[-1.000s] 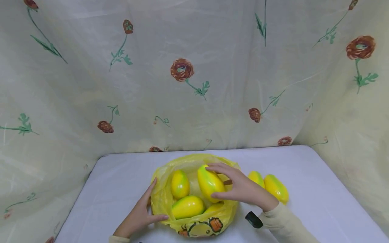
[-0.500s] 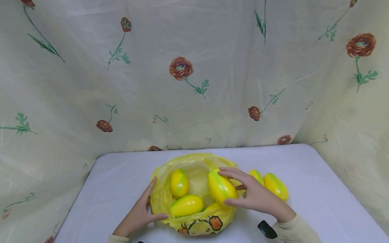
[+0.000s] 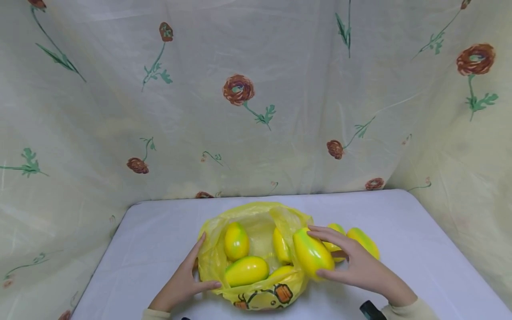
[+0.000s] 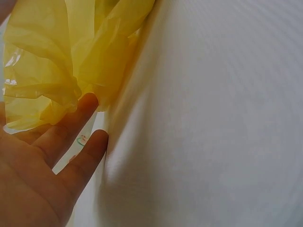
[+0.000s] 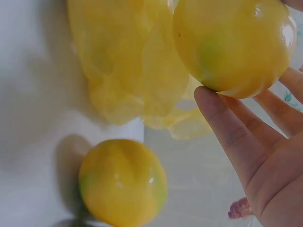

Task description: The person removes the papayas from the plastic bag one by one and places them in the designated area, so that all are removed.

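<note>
My right hand [image 3: 362, 269] grips a shiny yellow-green mango [image 3: 313, 253], fingers along its far side and thumb at its near end. It is just outside the right rim of a yellow plastic bag [image 3: 256, 213]. In the right wrist view that mango [image 5: 232, 45] hangs from the fingertips, above the table. My left hand [image 3: 184, 275] rests against the bag's left side with fingers straight and spread; in the left wrist view the fingers [image 4: 80, 111] touch the plastic. Inside the open bag lie several mangoes, including a rear one [image 3: 236, 241] and a front one [image 3: 247, 271].
Two more mangoes lie on the white-covered table right of the bag: a partly hidden one [image 3: 335, 229] and an outer one [image 3: 363, 242]. The white tabletop [image 3: 160, 231] ends at a flowered curtain [image 3: 280, 146] behind. A cartoon print marks the bag's front.
My right hand has carried the mango rightward, from over the bag's inside to beyond its right rim. Another mango inside the bag has come into sight behind it. The left hand stays put.
</note>
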Available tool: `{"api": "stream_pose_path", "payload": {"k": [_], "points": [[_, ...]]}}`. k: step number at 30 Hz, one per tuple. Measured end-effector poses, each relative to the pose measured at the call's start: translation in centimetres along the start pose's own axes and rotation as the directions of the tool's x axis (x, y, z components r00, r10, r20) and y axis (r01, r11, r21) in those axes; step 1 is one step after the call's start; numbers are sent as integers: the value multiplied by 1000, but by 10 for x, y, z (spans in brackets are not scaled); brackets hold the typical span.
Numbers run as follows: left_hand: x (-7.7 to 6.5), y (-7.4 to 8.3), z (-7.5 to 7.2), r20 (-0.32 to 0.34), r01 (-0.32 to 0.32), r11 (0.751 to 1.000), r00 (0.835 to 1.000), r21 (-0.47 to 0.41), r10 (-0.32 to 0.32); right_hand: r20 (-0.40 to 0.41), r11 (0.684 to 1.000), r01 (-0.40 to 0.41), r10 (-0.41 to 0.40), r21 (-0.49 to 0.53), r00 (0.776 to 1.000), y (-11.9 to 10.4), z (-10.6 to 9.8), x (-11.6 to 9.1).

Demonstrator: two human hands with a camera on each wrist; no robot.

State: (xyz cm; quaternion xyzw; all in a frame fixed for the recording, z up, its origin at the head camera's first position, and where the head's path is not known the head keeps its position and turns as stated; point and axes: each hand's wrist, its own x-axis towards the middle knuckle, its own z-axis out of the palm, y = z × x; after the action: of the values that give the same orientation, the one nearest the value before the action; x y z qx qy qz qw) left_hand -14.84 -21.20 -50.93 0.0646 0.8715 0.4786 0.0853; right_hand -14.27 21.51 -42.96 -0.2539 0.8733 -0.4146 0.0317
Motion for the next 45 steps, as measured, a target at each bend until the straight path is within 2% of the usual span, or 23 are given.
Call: {"api": "stream_pose_path", "payload": {"k": [5,18,27,38,45], "points": [[-1,2,-1,-3,0,1000,1000,6,0,-5,1000,12,-12,2,1000,5,-1,-6],[1,-1,0,4,1,1000,1000,-2,-1,42,994,-93,96,-63,994,23,-3,-26],[1,0,-1,0,1,1000,1000,-2,-1,59,988,-106,113,-108,992,35,2,-37],[1,0,0,6,19,1000,1000,-11,-19,109,985,-133,145,-110,983,38,10,-39],[1,0,0,0,12,1000,1000,0,-12,119,979,-137,155,-150,981,38,11,-37]]}}
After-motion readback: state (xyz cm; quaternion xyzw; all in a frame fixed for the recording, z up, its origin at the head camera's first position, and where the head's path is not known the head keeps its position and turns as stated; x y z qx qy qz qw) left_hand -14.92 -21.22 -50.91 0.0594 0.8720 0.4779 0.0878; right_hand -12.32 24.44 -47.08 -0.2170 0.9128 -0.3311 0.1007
